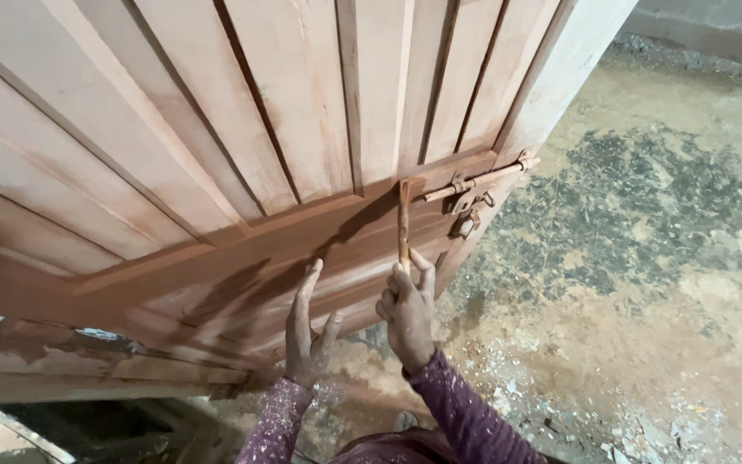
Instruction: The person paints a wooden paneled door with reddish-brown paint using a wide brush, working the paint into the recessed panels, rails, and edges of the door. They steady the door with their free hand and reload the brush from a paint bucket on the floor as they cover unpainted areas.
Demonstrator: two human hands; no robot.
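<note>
Right hand is clamped on the paintbrush, its head against the wooden door rail near the sliding bolt latch. Left hand, fingers spread, braces the panel. Advisable: stroke along the grain, overlapping the darker stained band

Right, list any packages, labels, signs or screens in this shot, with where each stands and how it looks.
None in view: no package, label, sign or screen.
Wooden door: fills the upper left, pale slats above a reddish-brown stained band.
Brush: thin stained stick, held in the right hand against the door.
Left hand: fingers spread flat on the stained band.
Metal latch: stained, at the door's right edge.
</note>
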